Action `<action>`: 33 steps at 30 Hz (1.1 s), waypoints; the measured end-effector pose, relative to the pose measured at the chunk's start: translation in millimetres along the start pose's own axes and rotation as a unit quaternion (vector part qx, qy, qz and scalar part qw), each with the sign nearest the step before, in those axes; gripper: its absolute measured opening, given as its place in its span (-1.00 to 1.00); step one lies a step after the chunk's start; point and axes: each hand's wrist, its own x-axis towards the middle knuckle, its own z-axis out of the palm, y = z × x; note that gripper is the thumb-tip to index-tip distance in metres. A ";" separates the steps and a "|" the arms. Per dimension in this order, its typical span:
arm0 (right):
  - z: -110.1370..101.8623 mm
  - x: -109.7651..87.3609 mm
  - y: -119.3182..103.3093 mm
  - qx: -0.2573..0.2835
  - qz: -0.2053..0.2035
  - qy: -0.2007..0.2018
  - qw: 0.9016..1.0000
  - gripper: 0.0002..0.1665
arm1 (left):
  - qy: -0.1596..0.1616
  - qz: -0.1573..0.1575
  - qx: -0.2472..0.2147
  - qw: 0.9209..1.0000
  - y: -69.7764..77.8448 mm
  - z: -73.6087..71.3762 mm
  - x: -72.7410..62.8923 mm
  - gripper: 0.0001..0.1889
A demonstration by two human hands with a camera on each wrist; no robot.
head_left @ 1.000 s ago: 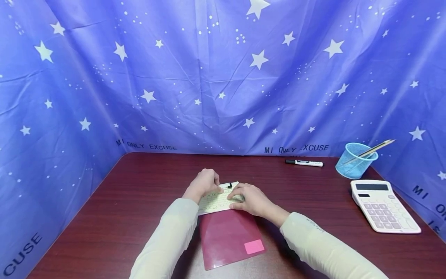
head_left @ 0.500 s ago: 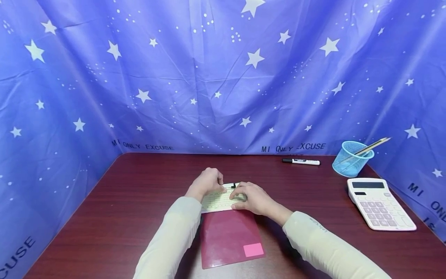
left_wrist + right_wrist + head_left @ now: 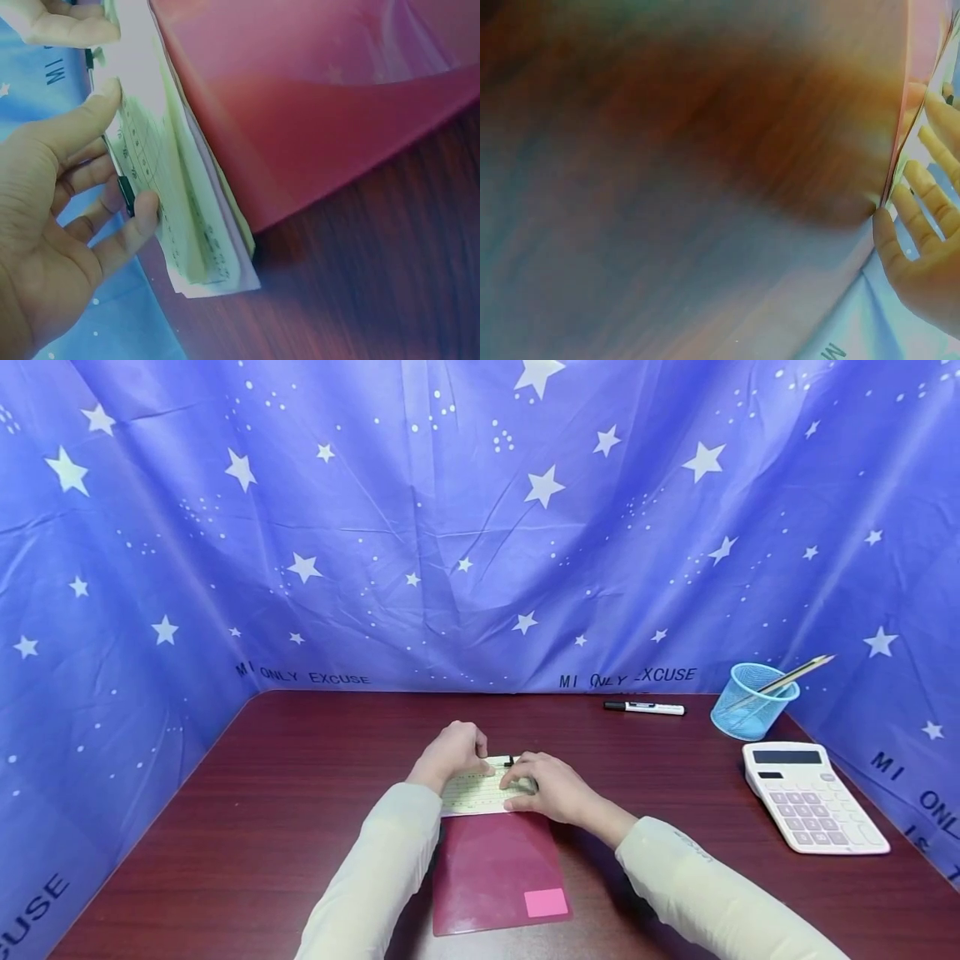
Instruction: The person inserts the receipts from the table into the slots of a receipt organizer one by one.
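In the head view, a stack of printed, pale yellow-green sheets (image 3: 476,791) lies across the top of a translucent red folder (image 3: 498,868). A thin metal paper fastener with black sliders (image 3: 126,195) runs along the far edge of the stack. My left hand (image 3: 56,187) pinches the fastener at the edge, one finger on the sheets and others behind. From the right, my right hand (image 3: 552,787) rests its fingers on the sheets, thumb at their near edge. The right wrist view shows its fingers (image 3: 930,195) spread and fairly straight along the edge.
A pink label (image 3: 546,902) marks the folder's near right corner. On the dark red table (image 3: 300,827), a marker (image 3: 645,707) lies at the back, with a blue mesh pencil cup (image 3: 738,714) and a white calculator (image 3: 813,797) to the right. A star-patterned curtain (image 3: 420,627) encloses the table.
The sheets and folder have turned slightly clockwise and now lie more level. Both hands have moved a little to the right with them. The head view has shifted slightly.
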 end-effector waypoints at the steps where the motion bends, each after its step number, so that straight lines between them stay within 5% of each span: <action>1: 0.2 -0.8 -0.6 -0.004 0.000 0.002 1.000 -0.76 | 0.001 -0.005 0.000 1.000 1.1 0.2 0.0 -0.74; 16: 0.3 -8.4 -4.2 -0.012 -0.001 0.007 1.000 -0.73 | -0.007 -0.047 0.072 0.996 12.6 -1.0 2.2 -0.66; 33: 1.0 -9.7 -5.0 -0.013 -0.005 0.014 1.000 -0.71 | 0.021 -0.041 0.131 0.990 9.9 8.4 1.1 -0.68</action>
